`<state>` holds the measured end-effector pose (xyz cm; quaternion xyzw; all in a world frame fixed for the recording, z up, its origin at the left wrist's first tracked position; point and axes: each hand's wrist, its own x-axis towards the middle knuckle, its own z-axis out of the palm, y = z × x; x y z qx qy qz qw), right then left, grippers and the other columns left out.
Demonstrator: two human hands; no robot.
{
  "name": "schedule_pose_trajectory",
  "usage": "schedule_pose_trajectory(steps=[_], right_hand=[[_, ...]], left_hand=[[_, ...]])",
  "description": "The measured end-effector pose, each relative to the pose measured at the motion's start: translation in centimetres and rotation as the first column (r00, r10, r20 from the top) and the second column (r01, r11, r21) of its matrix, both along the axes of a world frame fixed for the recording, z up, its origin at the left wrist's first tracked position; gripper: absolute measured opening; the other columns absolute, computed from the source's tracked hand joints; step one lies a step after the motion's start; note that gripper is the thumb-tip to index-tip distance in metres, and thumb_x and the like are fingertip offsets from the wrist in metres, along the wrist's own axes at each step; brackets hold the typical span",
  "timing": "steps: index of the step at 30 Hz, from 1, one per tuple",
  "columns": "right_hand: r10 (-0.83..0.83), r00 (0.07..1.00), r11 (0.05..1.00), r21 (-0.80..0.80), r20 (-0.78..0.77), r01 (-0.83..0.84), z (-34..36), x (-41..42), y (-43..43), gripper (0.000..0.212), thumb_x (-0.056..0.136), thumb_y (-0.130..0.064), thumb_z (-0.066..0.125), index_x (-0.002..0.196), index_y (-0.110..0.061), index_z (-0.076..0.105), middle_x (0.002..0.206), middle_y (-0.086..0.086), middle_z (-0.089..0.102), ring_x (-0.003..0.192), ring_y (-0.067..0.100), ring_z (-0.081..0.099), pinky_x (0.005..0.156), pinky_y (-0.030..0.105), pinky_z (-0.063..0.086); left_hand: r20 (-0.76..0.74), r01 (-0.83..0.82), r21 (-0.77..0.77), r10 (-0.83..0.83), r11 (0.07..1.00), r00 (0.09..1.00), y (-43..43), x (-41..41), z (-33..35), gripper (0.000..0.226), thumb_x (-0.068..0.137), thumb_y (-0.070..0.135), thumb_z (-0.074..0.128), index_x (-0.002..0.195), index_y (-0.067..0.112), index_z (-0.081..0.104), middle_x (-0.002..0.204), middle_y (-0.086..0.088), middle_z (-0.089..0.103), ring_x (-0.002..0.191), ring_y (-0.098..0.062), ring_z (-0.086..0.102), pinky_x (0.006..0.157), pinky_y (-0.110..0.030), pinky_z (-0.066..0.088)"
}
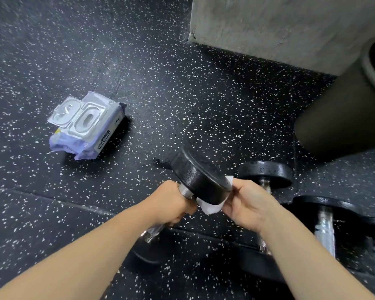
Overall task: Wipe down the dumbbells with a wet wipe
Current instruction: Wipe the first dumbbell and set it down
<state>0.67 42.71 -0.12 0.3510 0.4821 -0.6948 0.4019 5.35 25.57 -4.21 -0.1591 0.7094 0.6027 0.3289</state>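
Here the left hand [173, 202] grips the handle of a dumbbell [200, 178] held above the floor [160, 94], while the right hand [245, 204] pinches the wipe [210, 207] against its upper head. Next, I judge, the wipe must work round that head.

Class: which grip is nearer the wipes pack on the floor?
Left. The left grip holds the dumbbell handle right of the pack; the right grip, pinching the wipe, is farther right.

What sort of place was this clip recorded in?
Probably a gym or workout room: speckled black rubber floor, a dumbbell in the left hand, more dumbbells lying at right, and a bare concrete wall.
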Motion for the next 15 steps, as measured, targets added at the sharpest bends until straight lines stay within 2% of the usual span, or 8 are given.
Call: schedule_pose_trajectory(steps=[2,4,5,7,10,13,15], right_hand=[[0.053,0.998,0.998,0.035,0.021,-0.054,0.1,-0.9,0.1,0.024,0.088,0.006,0.045,0.071,-0.004,0.059,0.062,0.005,0.06,0.056,0.015,0.059,0.065,0.032,0.057],[0.094,0.996,0.993,0.066,0.003,-0.094,0.4,-1.7,-0.3,0.032,0.089,0.009,0.042,0.064,-0.005,0.055,0.051,0.003,0.057,0.043,0.013,0.057,0.05,0.024,0.054],[0.13,0.991,0.988,0.084,-0.023,-0.128,0.4,-2.0,-0.6,0.033,0.09,0.008,0.042,0.064,-0.005,0.056,0.048,0.002,0.059,0.04,0.012,0.058,0.044,0.02,0.051],[0.237,0.965,0.966,0.132,-0.111,-0.222,0.8,-2.6,-1.2,0.029,0.091,0.006,0.045,0.071,-0.004,0.062,0.051,0.003,0.064,0.042,0.012,0.06,0.042,0.017,0.048],[0.437,0.856,0.896,0.221,-0.276,-0.386,1.7,-3.4,-1.7,0.022,0.091,-0.002,0.054,0.077,-0.008,0.07,0.064,0.006,0.066,0.053,0.014,0.061,0.051,0.02,0.051],[0.539,0.714,0.841,0.249,-0.447,-0.48,3.1,-4.0,-1.9,0.019,0.095,-0.006,0.053,0.09,-0.008,0.071,0.082,0.011,0.073,0.057,0.01,0.061,0.053,0.019,0.052],[0.6,0.632,0.795,0.275,-0.491,-0.54,3.6,-4.1,-1.9,0.017,0.096,-0.007,0.053,0.095,-0.006,0.07,0.086,0.013,0.073,0.055,0.007,0.06,0.053,0.018,0.05]], left_hand=[[0.009,0.055,-0.011,-0.055,0.998,0.998,0.2,0.1,-0.2,0.025,0.051,0.013,0.059,0.044,0.017,0.036,0.048,-0.006,0.033,0.042,-0.017,0.03,0.047,-0.023,0.029],[0.002,0.096,-0.033,-0.096,0.995,0.995,0.6,0.2,-0.3,0.025,0.052,0.012,0.06,0.047,0.016,0.035,0.049,-0.007,0.034,0.042,-0.017,0.032,0.047,-0.023,0.03],[-0.014,0.115,-0.047,-0.115,0.992,0.993,0.8,0.3,-0.4,0.026,0.052,0.012,0.059,0.049,0.016,0.034,0.05,-0.006,0.033,0.042,-0.017,0.032,0.046,-0.022,0.029],[-0.055,0.148,-0.051,-0.151,0.988,0.987,1.0,0.8,-0.4,0.025,0.053,0.01,0.057,0.053,0.01,0.032,0.052,-0.008,0.029,0.045,-0.017,0.027,0.046,-0.022,0.022],[-0.063,0.187,-0.014,-0.187,0.982,0.98,1.1,1.5,-0.2,0.031,0.061,0.005,0.059,0.067,-0.008,0.031,0.061,-0.011,0.021,0.05,-0.017,0.018,0.047,-0.025,0.013],[-0.105,0.269,-0.021,-0.27,0.963,0.957,1.1,1.8,-0.1,0.038,0.057,0.015,0.063,0.065,-0.006,0.032,0.062,-0.01,0.025,0.056,-0.018,0.022,0.049,-0.028,0.016],[-0.131,0.308,-0.065,-0.314,0.949,0.94,1.1,1.8,-0.5,0.045,0.049,0.028,0.065,0.066,-0.004,0.038,0.064,-0.007,0.032,0.062,-0.017,0.027,0.055,-0.031,0.023]])
